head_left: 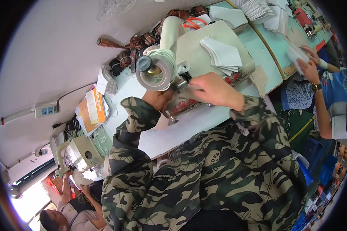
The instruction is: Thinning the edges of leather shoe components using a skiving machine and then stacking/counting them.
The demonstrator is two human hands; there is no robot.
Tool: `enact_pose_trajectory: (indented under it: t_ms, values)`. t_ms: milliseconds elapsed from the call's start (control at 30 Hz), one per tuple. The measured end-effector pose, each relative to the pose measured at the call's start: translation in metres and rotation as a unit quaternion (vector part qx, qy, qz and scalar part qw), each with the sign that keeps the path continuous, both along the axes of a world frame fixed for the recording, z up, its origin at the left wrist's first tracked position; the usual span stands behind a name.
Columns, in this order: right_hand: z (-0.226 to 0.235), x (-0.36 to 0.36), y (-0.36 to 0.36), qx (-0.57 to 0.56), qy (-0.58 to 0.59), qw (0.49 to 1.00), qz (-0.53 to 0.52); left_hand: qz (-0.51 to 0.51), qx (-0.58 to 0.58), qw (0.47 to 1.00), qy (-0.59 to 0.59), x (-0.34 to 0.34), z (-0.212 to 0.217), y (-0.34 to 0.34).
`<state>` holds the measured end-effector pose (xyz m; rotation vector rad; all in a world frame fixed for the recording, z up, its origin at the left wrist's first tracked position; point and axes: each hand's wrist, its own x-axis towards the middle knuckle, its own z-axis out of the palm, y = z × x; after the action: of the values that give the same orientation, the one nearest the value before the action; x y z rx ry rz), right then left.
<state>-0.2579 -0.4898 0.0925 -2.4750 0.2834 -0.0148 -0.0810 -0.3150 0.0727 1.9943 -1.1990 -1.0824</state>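
In front of me stands a cream tabletop machine (194, 42), with a pale upright cylinder, a round ring-shaped part (142, 81) and a worn red, chipped front edge. My right hand (216, 89) is closed beside the machine's metal working part, its fingers curled around something I cannot make out. Across the machine head, my left hand (158, 99) lies low next to the ring, its fingers partly hidden and blurred. A pale blurred piece (186, 93) shows between both hands. On the machine's flat top rests a stack of white cut pieces (221, 56).
A white worktable (162, 140) spreads beneath the machine. Tools and dark coiled parts (137, 41) line the wall, near orange scissors handles (195, 23). Papers (92, 109) lie at left. Co-workers' hands (310, 67) hold white pieces at right; another person (79, 211) works at lower left.
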Motion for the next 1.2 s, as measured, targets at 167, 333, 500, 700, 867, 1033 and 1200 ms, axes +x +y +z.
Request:
enact_pose_trajectory:
  t_ms: [167, 333, 500, 700, 867, 1033, 1200]
  values:
    - [0.022, -0.027, -0.045, -0.101, -0.313, 0.934, -0.141, 0.025, 0.229, 0.888, -0.399, 0.016, -0.073, 0.081]
    - [0.006, -0.027, -0.020, -0.078, -0.207, 0.970, -0.097, -0.066, 0.173, 0.941, -0.283, -0.012, -0.119, 0.142]
    - [-0.012, -0.020, 0.016, 0.186, -0.117, 0.974, -0.048, 0.036, 0.101, 0.906, -0.410, -0.040, -0.122, 0.147]
    - [-0.015, -0.021, 0.024, 0.218, -0.107, 0.969, -0.052, 0.085, -0.012, 0.932, -0.352, -0.035, -0.119, 0.145]
    - [-0.013, -0.023, 0.024, 0.207, -0.112, 0.970, -0.060, 0.058, 0.004, 0.943, -0.328, -0.029, -0.116, 0.132]
    - [-0.021, -0.014, 0.034, 0.221, -0.090, 0.970, -0.044, -0.028, -0.056, 0.927, -0.370, -0.009, -0.094, 0.142]
    - [-0.014, -0.019, 0.052, 0.245, -0.068, 0.966, 0.041, -0.073, 0.075, 0.972, 0.210, -0.010, 0.019, 0.063]
